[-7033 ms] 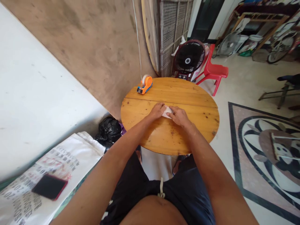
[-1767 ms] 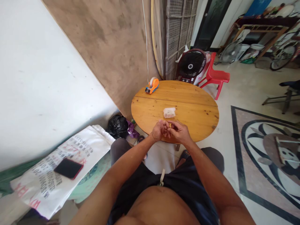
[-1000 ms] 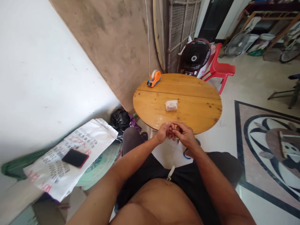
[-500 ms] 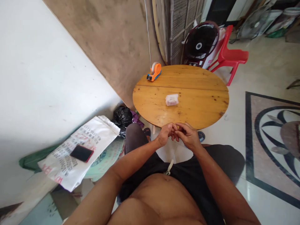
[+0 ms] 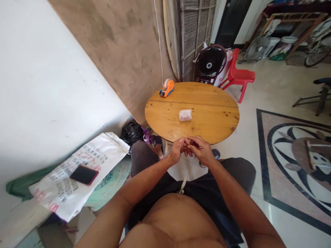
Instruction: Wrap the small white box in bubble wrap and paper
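Note:
My left hand (image 5: 178, 148) and my right hand (image 5: 200, 150) meet at the near edge of the round wooden table (image 5: 165, 127), above my lap. The fingers of both are curled and pinched together, tips touching or almost touching. Whatever lies between them is too small or hidden to make out. Beyond the hands, a small package in whitish-pink wrapping (image 5: 185, 115) rests on the tabletop. An orange tape dispenser (image 5: 168, 87) with a roll of tape stands at the table's far left edge.
A phone (image 5: 84, 174) lies on white printed sacks (image 5: 103, 146) to the left. Black plastic bags (image 5: 131, 132) sit by the wall. Behind the table are a dark round fan (image 5: 210, 63) and a red plastic chair (image 5: 239, 76). A patterned floor inlay (image 5: 281, 144) is at right.
The camera view has tilted up and turned slightly right, so more of the room's far side shows. My hands keep the same pinched pose; the package and dispenser stay in place.

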Demonstrator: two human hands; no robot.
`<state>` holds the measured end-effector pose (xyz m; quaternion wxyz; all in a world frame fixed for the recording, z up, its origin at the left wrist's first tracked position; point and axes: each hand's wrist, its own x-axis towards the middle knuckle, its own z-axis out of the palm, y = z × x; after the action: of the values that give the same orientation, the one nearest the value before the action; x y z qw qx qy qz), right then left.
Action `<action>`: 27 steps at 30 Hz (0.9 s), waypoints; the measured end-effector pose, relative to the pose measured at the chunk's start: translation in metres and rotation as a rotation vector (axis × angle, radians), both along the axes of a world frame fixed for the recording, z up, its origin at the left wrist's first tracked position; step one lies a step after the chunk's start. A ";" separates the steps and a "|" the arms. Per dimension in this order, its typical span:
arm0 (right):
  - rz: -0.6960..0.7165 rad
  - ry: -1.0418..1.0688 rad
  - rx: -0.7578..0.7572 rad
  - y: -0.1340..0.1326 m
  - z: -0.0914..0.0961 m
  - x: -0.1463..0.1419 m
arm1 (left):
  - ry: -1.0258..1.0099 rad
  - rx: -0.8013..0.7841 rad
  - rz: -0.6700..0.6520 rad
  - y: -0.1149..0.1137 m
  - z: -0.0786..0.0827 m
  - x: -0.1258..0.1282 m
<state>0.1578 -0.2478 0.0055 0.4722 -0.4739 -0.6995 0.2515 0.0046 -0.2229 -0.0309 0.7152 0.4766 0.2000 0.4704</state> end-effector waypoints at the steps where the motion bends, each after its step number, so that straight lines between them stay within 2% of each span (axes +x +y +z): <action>1: 0.001 -0.001 -0.005 0.000 0.001 -0.001 | -0.005 0.005 0.010 0.000 0.000 0.000; 8: -0.012 -0.016 -0.039 0.001 0.003 -0.005 | 0.004 -0.024 -0.004 0.002 0.002 -0.005; 11: -0.026 0.017 -0.019 -0.005 -0.001 -0.006 | 0.006 -0.021 -0.042 0.000 -0.002 -0.005; 18: -0.028 -0.001 -0.075 -0.013 -0.006 -0.007 | 0.043 -0.084 -0.094 0.000 -0.012 -0.005; 23: -0.015 0.009 -0.090 -0.002 -0.012 -0.007 | 0.111 -0.101 -0.092 0.007 -0.005 -0.016; 27: 0.069 0.036 -0.184 0.003 -0.017 -0.006 | 0.239 -0.065 -0.064 0.014 0.007 -0.032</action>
<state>0.1514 -0.2451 -0.0117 0.4303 -0.4862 -0.6808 0.3391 -0.0274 -0.2088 -0.0235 0.7160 0.5119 0.2837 0.3805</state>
